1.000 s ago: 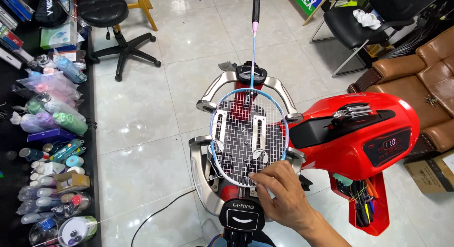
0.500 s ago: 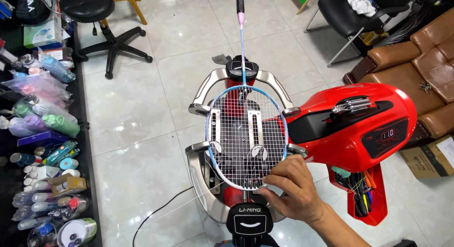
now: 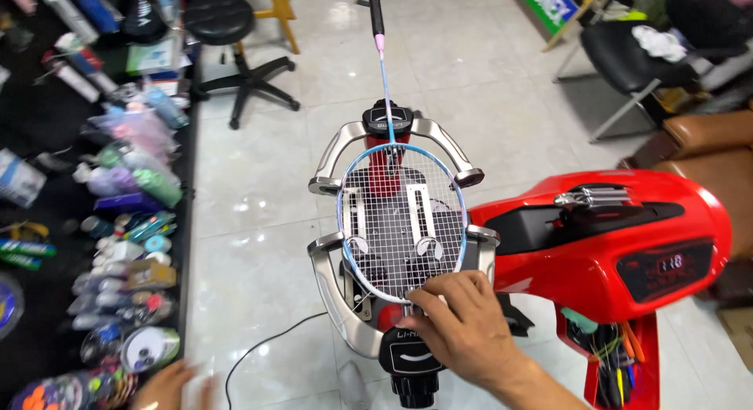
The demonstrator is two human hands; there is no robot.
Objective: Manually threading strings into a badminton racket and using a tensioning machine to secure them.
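In the head view, a blue-framed badminton racket (image 3: 401, 215) is lying flat, clamped in a silver-and-red stringing machine (image 3: 604, 237), its long axis running away from the person and its handle pointing toward the far floor. The right hand (image 3: 463, 325) is resting at the head's near end, fingers curled on the strings and frame. The left hand (image 3: 169, 385) is blurring low at left, well apart; its grip cannot be told.

You're in a racket-stringing shop: red stringing machine (image 3: 604, 237) w/ badminton racket (image 3: 401, 214) clamped, shelves of grip rolls (image 3: 125, 222) on your left, tiled floor (image 3: 259, 174), customer chairs (image 3: 635, 57).
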